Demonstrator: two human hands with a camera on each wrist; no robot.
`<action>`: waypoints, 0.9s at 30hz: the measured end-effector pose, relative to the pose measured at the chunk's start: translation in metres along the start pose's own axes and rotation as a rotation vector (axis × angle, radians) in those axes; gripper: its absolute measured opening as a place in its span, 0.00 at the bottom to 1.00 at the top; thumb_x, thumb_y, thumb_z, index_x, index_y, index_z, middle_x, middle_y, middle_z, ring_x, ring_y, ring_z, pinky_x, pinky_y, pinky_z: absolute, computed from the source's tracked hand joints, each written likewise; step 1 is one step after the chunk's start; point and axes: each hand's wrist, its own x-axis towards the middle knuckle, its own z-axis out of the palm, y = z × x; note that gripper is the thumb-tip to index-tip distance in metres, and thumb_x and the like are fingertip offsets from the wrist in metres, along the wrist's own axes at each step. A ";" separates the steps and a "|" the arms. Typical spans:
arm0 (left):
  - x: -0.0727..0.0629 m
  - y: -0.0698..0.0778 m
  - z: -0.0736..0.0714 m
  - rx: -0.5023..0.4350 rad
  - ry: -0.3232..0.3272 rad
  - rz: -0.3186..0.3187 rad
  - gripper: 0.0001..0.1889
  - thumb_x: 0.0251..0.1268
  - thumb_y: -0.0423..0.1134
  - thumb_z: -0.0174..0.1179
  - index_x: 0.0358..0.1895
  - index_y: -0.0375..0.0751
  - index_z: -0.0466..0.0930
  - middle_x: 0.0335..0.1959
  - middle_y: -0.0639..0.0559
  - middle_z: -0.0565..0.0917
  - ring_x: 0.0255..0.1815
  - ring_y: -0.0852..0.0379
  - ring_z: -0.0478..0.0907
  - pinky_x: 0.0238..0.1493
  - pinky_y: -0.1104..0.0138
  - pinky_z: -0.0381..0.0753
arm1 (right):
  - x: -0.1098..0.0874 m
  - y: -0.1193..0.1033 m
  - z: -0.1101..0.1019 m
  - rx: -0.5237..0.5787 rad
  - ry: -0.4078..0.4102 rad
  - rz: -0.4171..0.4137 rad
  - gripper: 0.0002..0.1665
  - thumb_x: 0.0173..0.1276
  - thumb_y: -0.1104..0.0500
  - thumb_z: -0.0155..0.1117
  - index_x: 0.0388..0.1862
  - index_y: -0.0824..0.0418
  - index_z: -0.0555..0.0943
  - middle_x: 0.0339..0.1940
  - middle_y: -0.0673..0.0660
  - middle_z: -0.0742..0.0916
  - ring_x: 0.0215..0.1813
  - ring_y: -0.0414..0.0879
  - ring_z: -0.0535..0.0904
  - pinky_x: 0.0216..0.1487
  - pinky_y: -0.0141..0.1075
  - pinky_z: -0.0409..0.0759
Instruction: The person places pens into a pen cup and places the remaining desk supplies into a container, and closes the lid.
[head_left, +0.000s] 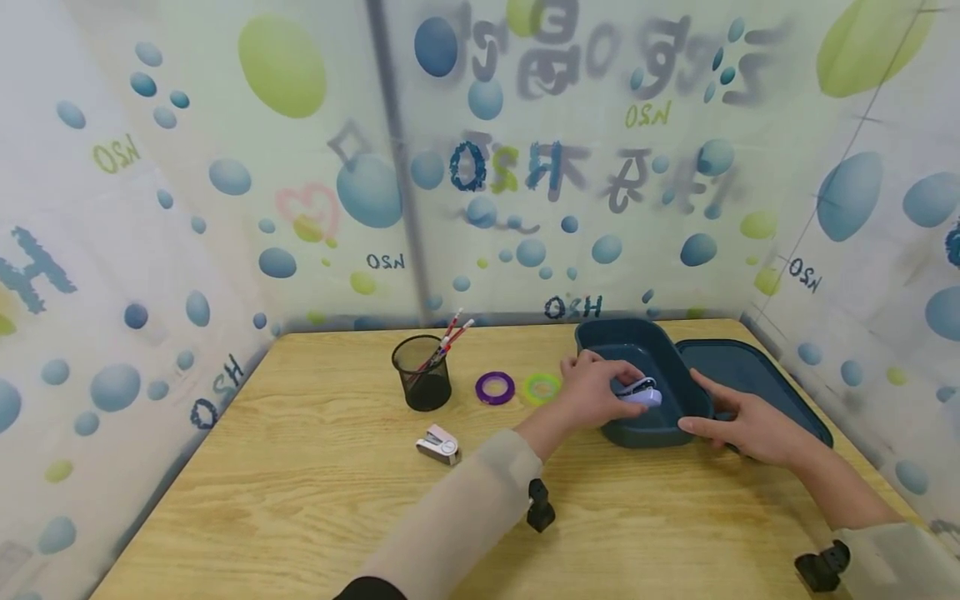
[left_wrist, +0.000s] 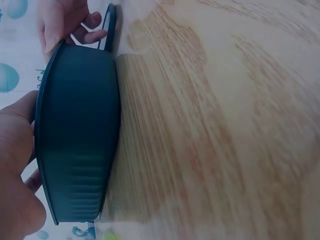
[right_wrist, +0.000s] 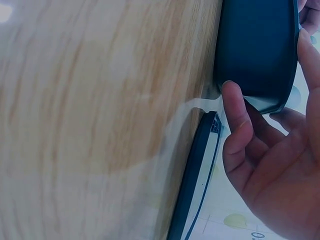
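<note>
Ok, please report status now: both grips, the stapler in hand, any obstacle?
Left grip holding lavender stapler at open dark box. Right grip holding box edge. No obstruction visible.

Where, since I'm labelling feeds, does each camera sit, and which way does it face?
Head: on the head, facing forward and down over the table to the dark box; sleeves, left hand with lilac stapler, and right hand show.
Left wrist: on that wrist, facing the dark box's outer wall; left hand at left, right hand at top.
Right wrist: on that wrist, facing the dark box and flat tray; both hands at right.
Both wrist views show the dark box, table and hands.
</note>
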 end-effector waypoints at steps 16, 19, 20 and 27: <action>-0.013 -0.009 -0.014 -0.119 -0.010 0.104 0.24 0.73 0.53 0.75 0.69 0.57 0.87 0.63 0.63 0.88 0.69 0.60 0.73 0.72 0.52 0.59 | -0.001 -0.004 0.000 -0.038 -0.003 0.021 0.62 0.80 0.36 0.67 0.94 0.58 0.42 0.36 0.56 0.85 0.30 0.48 0.75 0.30 0.39 0.75; -0.021 -0.015 -0.024 -0.185 -0.035 0.157 0.24 0.74 0.51 0.74 0.69 0.54 0.87 0.65 0.60 0.89 0.70 0.61 0.78 0.77 0.53 0.65 | -0.002 -0.004 0.000 -0.034 -0.003 0.022 0.63 0.80 0.36 0.67 0.94 0.57 0.41 0.35 0.56 0.85 0.29 0.48 0.75 0.30 0.39 0.75; -0.025 -0.018 -0.028 -0.209 -0.046 0.170 0.23 0.74 0.50 0.74 0.69 0.53 0.87 0.65 0.58 0.89 0.69 0.59 0.80 0.78 0.53 0.68 | -0.002 -0.005 0.000 -0.029 -0.004 0.025 0.63 0.80 0.36 0.68 0.94 0.57 0.41 0.35 0.56 0.85 0.29 0.48 0.75 0.30 0.39 0.75; -0.065 -0.038 -0.060 -0.356 -0.134 0.197 0.23 0.74 0.46 0.74 0.68 0.48 0.87 0.65 0.50 0.88 0.66 0.46 0.83 0.67 0.57 0.82 | -0.001 -0.004 0.000 -0.027 -0.008 0.023 0.63 0.80 0.36 0.68 0.94 0.56 0.41 0.35 0.56 0.86 0.29 0.47 0.74 0.29 0.39 0.75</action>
